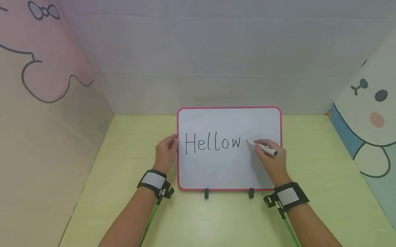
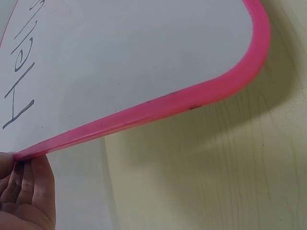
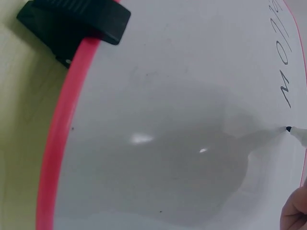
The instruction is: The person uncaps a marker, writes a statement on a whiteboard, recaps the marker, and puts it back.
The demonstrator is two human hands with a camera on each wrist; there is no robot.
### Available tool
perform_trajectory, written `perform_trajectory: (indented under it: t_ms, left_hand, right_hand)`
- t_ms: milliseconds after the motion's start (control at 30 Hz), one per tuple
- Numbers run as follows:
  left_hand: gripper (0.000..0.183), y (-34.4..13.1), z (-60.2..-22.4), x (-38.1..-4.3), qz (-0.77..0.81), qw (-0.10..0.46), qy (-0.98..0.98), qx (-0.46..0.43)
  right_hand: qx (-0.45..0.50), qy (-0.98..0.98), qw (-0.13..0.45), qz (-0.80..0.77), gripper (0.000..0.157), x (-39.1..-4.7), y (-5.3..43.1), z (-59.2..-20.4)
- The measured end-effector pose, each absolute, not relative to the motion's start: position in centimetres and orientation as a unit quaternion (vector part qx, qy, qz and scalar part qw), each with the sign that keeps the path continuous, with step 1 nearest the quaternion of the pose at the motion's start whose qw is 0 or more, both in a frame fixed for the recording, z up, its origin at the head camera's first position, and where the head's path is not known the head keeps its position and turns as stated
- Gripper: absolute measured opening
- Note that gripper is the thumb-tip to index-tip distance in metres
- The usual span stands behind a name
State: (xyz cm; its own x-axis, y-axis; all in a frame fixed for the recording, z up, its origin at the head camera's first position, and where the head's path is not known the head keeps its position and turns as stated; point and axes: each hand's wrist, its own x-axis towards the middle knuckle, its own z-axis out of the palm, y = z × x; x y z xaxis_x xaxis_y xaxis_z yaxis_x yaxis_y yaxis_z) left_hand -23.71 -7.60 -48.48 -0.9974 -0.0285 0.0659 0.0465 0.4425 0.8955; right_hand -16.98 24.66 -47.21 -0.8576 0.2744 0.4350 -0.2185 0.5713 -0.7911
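A small whiteboard (image 1: 220, 173) with a pink frame stands tilted back on the table, with "Hellow" (image 1: 212, 141) handwritten on it in black. At its left edge, my left hand (image 1: 165, 152) pinches the pink frame (image 2: 139, 111), thumb in front and fingers (image 2: 42, 184) behind. In my right hand (image 1: 274, 162) is a white marker (image 1: 266, 149) with a black end, held like a pen. The marker's black tip (image 3: 289, 129) is at the board's surface just right of the "w"; whether it touches, I cannot tell.
Two black stand feet (image 1: 206, 193) support the board's bottom edge; one black clip (image 3: 81, 21) shows close up in the right wrist view. The pale yellow table (image 1: 208, 234) meets a plain back wall (image 1: 213, 58). Cartoon-patterned walls (image 1: 380, 122) rise on both sides.
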Motion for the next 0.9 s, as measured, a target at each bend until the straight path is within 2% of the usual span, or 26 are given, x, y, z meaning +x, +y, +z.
perform_trajectory:
  t_ms: [700,900]
  left_hand:
    - [0.033,-7.53,-48.72,-23.86,-0.521,0.037,-0.853,-0.005]
    - [0.033,-7.52,-48.6,-23.82,-0.518,0.038,-0.854,-0.003]
  right_hand:
    - [-0.014,-0.852,0.217,0.476,0.009,-16.87,24.59,-47.4]
    - [-0.031,-0.848,0.238,0.472,0.009,-16.76,24.69,-47.15]
